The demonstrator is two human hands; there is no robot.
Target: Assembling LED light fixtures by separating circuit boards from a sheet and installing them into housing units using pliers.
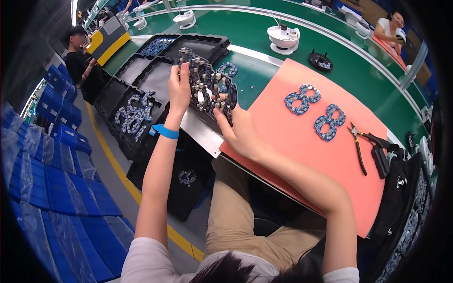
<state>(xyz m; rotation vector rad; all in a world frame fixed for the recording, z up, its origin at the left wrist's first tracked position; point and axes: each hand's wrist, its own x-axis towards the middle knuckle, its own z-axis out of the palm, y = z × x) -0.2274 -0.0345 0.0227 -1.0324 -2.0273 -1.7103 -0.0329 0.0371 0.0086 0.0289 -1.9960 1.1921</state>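
Note:
My left hand (179,92) grips the left side of a black fixture (204,75) studded with several silvery metal posts. The fixture is raised and tilted above the bench edge. My right hand (240,132) holds its lower right side, the fingers partly hidden behind it. Something white shows among the posts; I cannot make out what it is. Just past the fixture, a blue circuit board (229,69) lies on the green bench. Two figure-eight circuit boards (302,99) lie apart on the orange mat (283,137), to the right. A blue wrist strap (165,131) circles my left wrist.
Black compartment trays (141,78) at the left hold blue boards (134,115). Cutting pliers (358,148) and a black-handled tool (379,158) lie at the mat's right. A white round device (283,38) and a black dish (321,61) stand beyond. Blue bins (61,212) line the left; other people sit farther off.

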